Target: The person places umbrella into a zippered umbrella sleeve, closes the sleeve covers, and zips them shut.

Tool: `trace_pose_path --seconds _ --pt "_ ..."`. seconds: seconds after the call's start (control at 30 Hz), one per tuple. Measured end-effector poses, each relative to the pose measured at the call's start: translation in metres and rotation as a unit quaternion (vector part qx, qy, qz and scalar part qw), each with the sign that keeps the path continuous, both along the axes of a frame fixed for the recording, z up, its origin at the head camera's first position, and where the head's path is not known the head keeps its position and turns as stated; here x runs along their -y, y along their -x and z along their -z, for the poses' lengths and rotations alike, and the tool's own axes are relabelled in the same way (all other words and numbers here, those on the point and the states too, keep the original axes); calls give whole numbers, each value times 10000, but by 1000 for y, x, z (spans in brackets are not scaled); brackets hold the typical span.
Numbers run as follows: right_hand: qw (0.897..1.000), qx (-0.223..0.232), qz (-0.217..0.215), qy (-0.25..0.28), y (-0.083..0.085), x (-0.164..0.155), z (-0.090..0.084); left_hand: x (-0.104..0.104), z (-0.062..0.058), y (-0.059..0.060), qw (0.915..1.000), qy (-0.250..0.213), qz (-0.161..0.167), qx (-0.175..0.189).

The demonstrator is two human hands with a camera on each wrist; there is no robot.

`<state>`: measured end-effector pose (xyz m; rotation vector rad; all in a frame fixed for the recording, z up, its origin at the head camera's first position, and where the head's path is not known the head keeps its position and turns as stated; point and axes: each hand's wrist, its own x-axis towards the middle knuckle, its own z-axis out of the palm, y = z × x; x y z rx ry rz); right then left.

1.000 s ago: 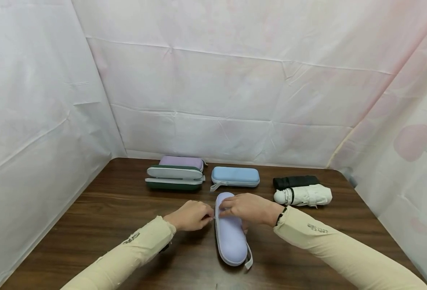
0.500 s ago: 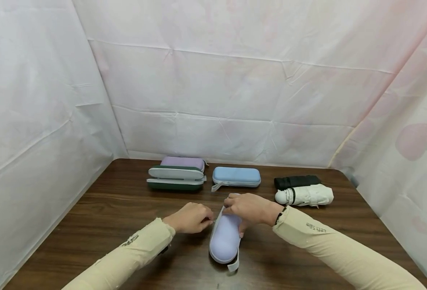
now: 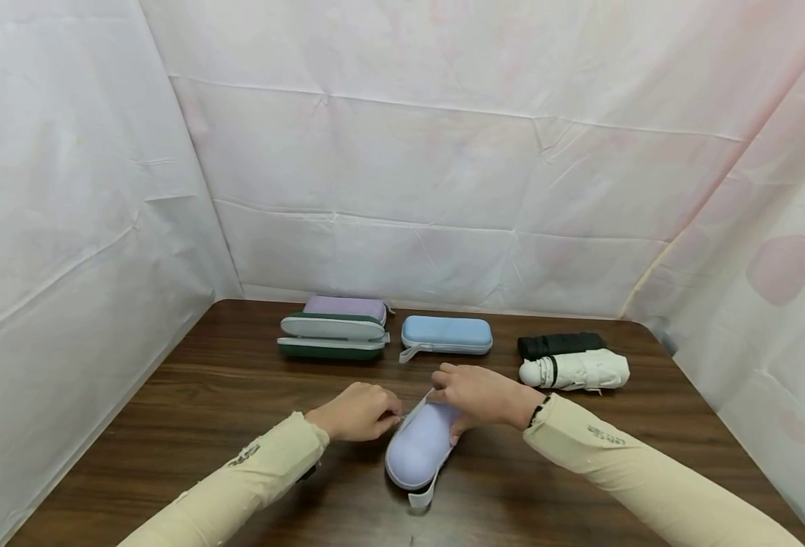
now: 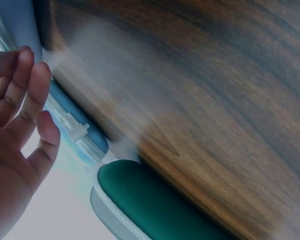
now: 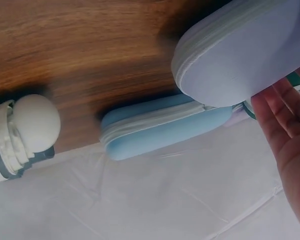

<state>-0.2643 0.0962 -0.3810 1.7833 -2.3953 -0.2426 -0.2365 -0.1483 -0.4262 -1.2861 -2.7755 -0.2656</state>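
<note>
While the right hand [image 3: 484,395] grasps the lavender case [image 3: 418,453] over its far end, thumb along the right side, the left hand [image 3: 360,412] pinches at the zipper edge [image 3: 414,412] on the left, though just what it has hold of is too small to make out from here. The case lies on the table [image 3: 225,399] between both hands, its long axis slanting from near left to far right.

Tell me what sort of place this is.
Probably a curtained-off tabletop workspace: pale sheeting hangs around three sides of a wooden table, where a blue case and a white folded umbrella lie.
</note>
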Motion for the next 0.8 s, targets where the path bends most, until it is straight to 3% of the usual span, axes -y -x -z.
trace_pose_path --seconds 0.6,0.8 --pt "9996 21 123 265 1 -20 12 16 1 -8 9999 4 -86 96" --pt "9989 -129 367 278 -2 -23 15 21 0 -7 9998 0 -182 9"
